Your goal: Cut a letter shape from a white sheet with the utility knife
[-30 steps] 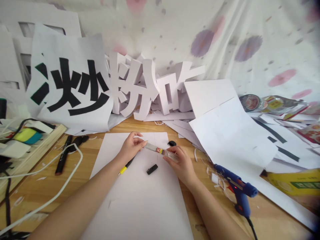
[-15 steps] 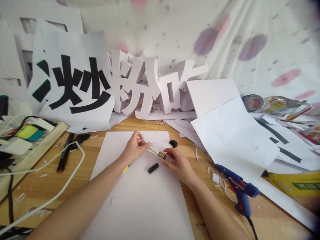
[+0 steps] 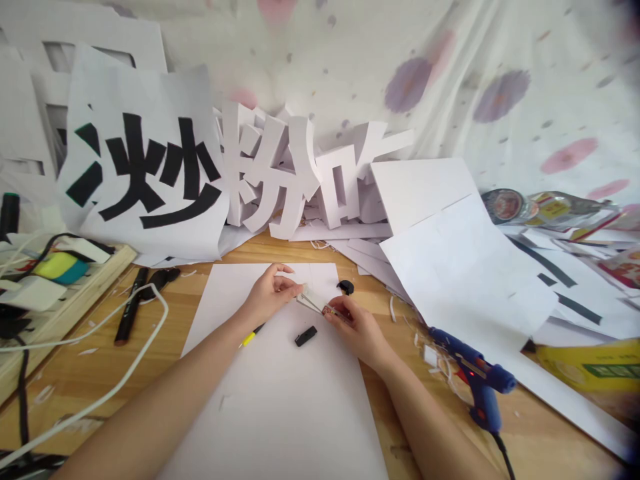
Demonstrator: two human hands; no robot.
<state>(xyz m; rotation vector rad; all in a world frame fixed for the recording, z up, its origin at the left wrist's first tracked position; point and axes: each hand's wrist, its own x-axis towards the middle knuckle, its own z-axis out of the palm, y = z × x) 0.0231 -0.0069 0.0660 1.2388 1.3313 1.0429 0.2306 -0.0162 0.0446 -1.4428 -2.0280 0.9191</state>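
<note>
Above the far part of a white sheet [image 3: 280, 400], my left hand [image 3: 273, 293] pinches the left end of some thin, pale strips [image 3: 309, 301]. My right hand [image 3: 353, 327] closes round a small packet with a red label [image 3: 330, 311], at the strips' right end. What the strips are is too small to tell. A short black piece [image 3: 305, 335] lies on the sheet below the hands. Near the left wrist is a yellow and black tool [image 3: 250, 337]. A round black object [image 3: 345, 287] sits beyond my right hand.
A blue glue gun [image 3: 480, 380] lies at the right, with loose white sheets [image 3: 465, 267] behind it. White cut-out characters [image 3: 280, 173] stand at the back. On the left are a black marker [image 3: 131, 313], a white cable [image 3: 150, 333] and a wooden rack [image 3: 65, 313] with plugs.
My right hand has shifted slightly right and now covers more of the labelled packet. More of the thin strips shows between the hands. My left hand has barely moved.
</note>
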